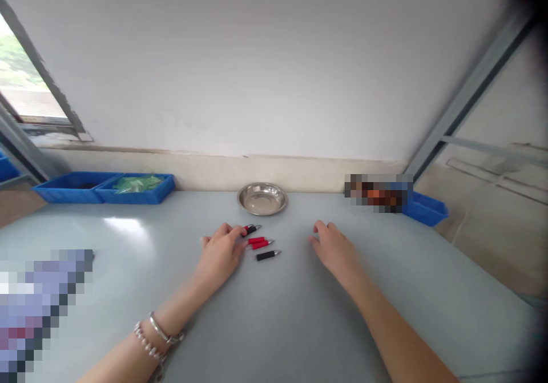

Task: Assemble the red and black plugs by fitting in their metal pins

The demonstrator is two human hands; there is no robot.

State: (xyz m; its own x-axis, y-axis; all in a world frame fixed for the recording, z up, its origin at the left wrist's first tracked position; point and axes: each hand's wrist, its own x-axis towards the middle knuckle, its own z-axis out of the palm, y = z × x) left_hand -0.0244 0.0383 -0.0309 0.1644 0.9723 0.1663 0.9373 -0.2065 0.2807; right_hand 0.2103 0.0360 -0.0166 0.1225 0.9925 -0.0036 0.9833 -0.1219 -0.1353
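Note:
Just left of the middle, my left hand [220, 252] rests on the table with its fingers bent and apart. Its index fingertip touches a black pen [252, 230], beside a red one that is partly hidden. Two red-gripped pens [259, 243] lie side by side close to the thumb, tips pointing right. Nearest to me is another pen with a black grip [268, 255]; its clear rear end reaches toward the hand. My right hand [334, 249] hovers or rests to the right of the pens, fingers loosely curled and apart, holding nothing.
A round metal dish [262, 200] stands behind the pens near the wall. Two blue trays [160, 194] sit at the back left, one with green plastic bags [139, 184]. Another blue tray [428, 209] is at the back right beside a blurred patch. A pixelated object [38, 297] occupies the left front.

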